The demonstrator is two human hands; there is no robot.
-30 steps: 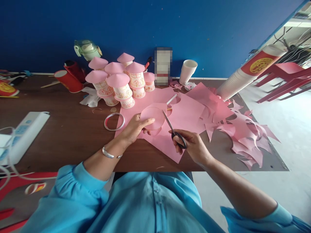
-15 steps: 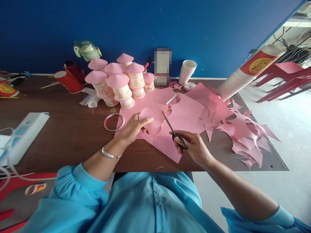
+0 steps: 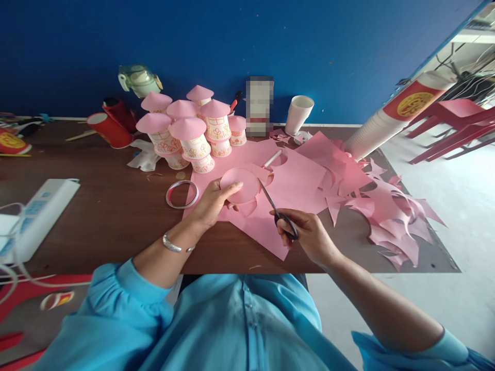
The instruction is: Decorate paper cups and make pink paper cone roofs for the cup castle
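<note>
My left hand (image 3: 217,202) is closed on a round piece of pink paper (image 3: 244,186), thumb on top and fingers underneath. A strip of the same paper still hangs from the circle's upper right edge. In my right hand (image 3: 307,229) is a pair of scissors (image 3: 279,216) with black handles. The blades point up and left and meet the circle's right edge. Beneath both hands a large pink sheet (image 3: 297,180) with round cut-outs lies on the table. A white pen-like stick (image 3: 272,159) rests on that sheet.
Paper-cup towers with pink cone roofs (image 3: 187,129) stand behind my left hand. A tape roll (image 3: 182,194) lies left of it. Pink scraps (image 3: 398,206) heap at the right, near a leaning cup stack (image 3: 381,126). A power strip (image 3: 40,219) sits far left.
The pink circle has turned and shifted slightly left in my left hand, against the scissor blades. My right hand has barely moved.
</note>
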